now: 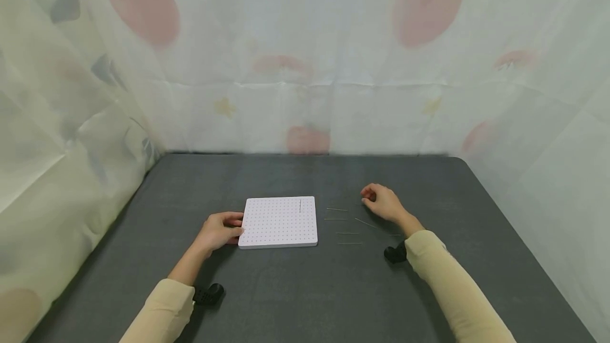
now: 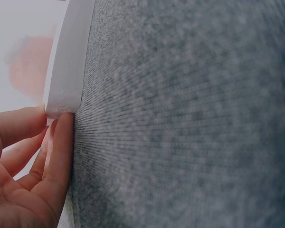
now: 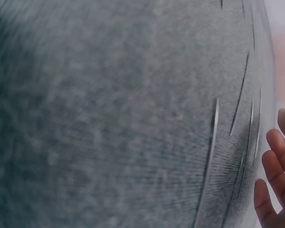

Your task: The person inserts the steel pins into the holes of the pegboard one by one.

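A white board (image 1: 278, 222) dotted with rows of small holes lies on the dark table, one thin dark stick (image 1: 300, 206) near its upper right. My left hand (image 1: 218, 233) grips the board's left edge. In the left wrist view, the thumb and fingers of my left hand (image 2: 33, 166) meet at the corner of the board (image 2: 66, 61). Over the table to the right, my right hand (image 1: 383, 203) has its fingers loosely bent near several thin sticks. Nothing shows in the fingers of my right hand (image 3: 278, 171) in the right wrist view.
Several thin sticks lie spread right of the board, among them one slanted stick (image 1: 365, 222) and one level stick (image 1: 349, 243). In the right wrist view, a long stick (image 3: 209, 161) lies nearest. Patterned curtains (image 1: 357, 115) hang behind and beside the table (image 1: 295, 300).
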`<state>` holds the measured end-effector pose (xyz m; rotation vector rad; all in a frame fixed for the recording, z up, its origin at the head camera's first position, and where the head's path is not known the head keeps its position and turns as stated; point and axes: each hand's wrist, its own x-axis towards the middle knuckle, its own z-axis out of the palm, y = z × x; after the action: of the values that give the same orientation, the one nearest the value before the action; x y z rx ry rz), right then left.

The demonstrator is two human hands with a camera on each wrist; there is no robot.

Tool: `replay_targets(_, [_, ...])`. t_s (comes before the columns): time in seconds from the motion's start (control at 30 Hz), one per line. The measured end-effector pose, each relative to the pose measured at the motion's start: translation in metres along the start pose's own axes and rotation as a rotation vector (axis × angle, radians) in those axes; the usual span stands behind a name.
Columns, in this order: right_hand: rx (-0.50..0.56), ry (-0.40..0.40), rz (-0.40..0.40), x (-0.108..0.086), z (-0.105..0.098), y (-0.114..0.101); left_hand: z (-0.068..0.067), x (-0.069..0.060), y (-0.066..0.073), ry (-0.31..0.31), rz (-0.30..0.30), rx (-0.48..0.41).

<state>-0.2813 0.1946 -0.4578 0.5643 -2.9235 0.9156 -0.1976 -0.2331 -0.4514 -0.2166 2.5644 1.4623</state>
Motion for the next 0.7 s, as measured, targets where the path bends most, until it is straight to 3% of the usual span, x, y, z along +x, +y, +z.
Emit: replay_targets(0.7, [-0.089,-0.019,-0.03,0.01,0.012,0.008,0.001,0.002,-0.003,0.012,0.015,-0.009])
